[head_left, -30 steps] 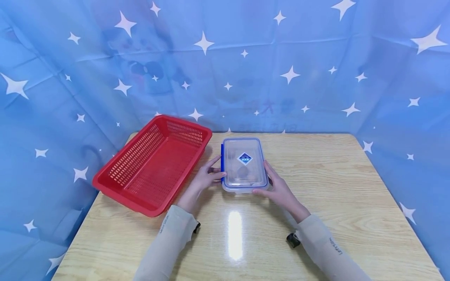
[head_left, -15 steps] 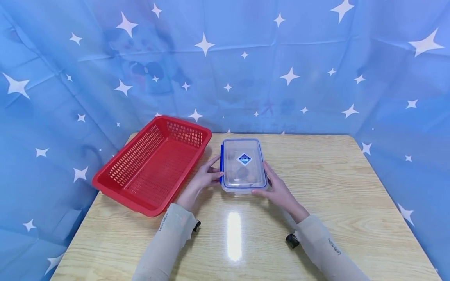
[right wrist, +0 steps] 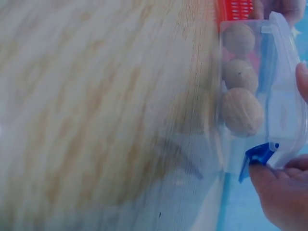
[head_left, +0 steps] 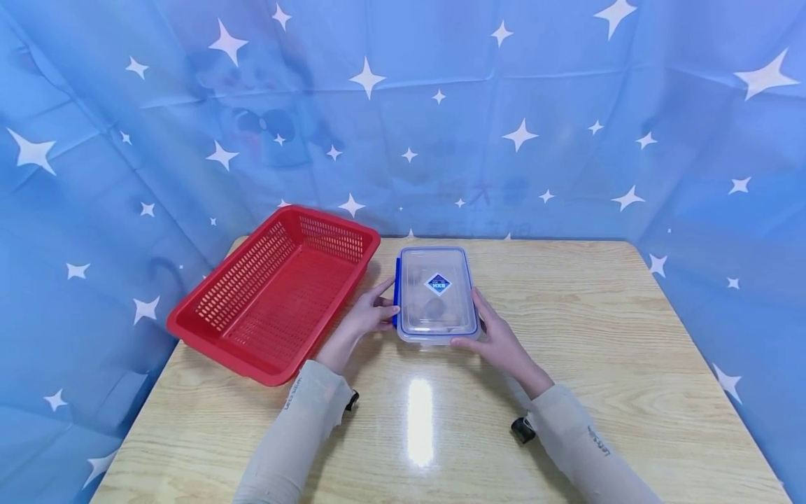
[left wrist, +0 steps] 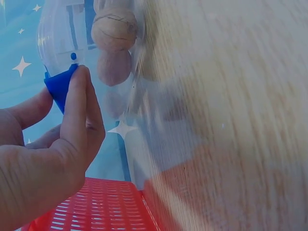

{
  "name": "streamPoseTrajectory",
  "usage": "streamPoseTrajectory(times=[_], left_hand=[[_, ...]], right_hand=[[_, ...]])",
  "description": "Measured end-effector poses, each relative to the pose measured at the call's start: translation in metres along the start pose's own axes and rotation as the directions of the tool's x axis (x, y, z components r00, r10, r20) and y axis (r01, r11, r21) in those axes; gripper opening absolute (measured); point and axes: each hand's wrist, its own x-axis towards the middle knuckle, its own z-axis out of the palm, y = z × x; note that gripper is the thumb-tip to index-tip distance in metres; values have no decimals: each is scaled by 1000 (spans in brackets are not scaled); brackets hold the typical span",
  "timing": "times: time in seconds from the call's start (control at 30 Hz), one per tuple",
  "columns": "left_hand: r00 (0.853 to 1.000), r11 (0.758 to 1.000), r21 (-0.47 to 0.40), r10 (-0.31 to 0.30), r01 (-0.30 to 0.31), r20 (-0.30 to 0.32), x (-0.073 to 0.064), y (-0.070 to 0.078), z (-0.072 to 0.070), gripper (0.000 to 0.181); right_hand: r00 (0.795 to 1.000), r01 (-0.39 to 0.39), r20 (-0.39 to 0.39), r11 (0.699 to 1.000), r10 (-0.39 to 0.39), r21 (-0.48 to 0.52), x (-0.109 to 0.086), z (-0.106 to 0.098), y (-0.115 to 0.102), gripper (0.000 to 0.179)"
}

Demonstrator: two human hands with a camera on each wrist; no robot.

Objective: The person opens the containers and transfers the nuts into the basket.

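Observation:
A clear plastic food container point(head_left: 434, 311) with a blue-edged lid sits in the middle of the table, lid in place, long side pointing away from me. Through its walls I see several walnuts point(right wrist: 242, 111). My left hand point(head_left: 364, 313) is at the left side; in the left wrist view its thumb and fingers pinch the blue latch point(left wrist: 60, 87), which angles out from the wall. My right hand point(head_left: 500, 341) grips the right side, thumb at the near corner. A finger touches the right blue latch point(right wrist: 259, 155), which also tilts outward in the right wrist view.
A red plastic basket point(head_left: 264, 374) with slotted walls stands to the left, close to my left forearm. The wooden table point(head_left: 604, 336) ends at a blue star-patterned curtain point(head_left: 567, 91). Black wrist cameras point(head_left: 522, 430) hang below both sleeves.
My left thumb has drawn back slightly to the left, from over the lid's edge to the blue latch. The right hand and the container stay nearly still.

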Motion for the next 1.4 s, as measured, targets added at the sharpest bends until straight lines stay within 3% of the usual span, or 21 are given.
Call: streamPoseTrajectory(times=[0.2, 0.37, 0.53, 0.67, 0.77, 1.17, 1.4], left_hand=[[999, 999, 10, -49, 49, -13, -1, -20, -6, 66], [999, 994, 104, -45, 45, -9, 3, -18, -10, 66], [997, 992, 101, 76, -75, -10, 8, -19, -7, 65], [976, 971, 141, 204, -192, -75, 8, -19, -7, 56], [962, 958, 163, 254, -235, -105, 6, -17, -7, 50], [957, 961, 122, 262, -247, -124, -4, -7, -2, 49], [965, 971, 69, 235, -228, -117, -7, -6, 1, 51]], right_hand=[[1000, -11, 24, 1000, 11, -25, -2, 4, 2, 106], [1000, -15, 23, 998, 16, -54, 0, 3, 0, 107], [1000, 1, 11, 999, 0, -47, 1, 3, 3, 106], [1000, -2, 8, 999, 3, -50, 1, 3, 3, 106], [1000, -3, 7, 999, 3, -38, 0, 3, 1, 105], [1000, -13, 11, 1000, 13, 12, 2, 1, -1, 103], [1000, -4, 6, 999, 4, 31, 2, -3, -7, 96]])
